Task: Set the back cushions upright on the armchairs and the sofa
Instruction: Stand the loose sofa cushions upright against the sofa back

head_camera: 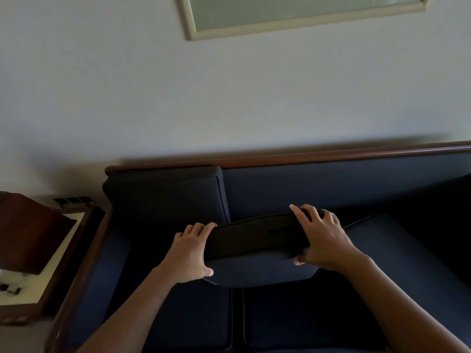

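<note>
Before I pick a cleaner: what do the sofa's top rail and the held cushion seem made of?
Top rail: probably wood with a dark reddish-brown polished finish; a soft sheen runs along its edge.
Held cushion: likely woven navy fabric over soft filling, matte with piped seams; it bulges between the left hand and right hand.

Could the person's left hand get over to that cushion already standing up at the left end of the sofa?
Probably yes. The upright back cushion stands just up and left of the left hand, with nothing between them. But that hand, like the right hand, is gripping the loose cushion and would have to let go first.
</note>
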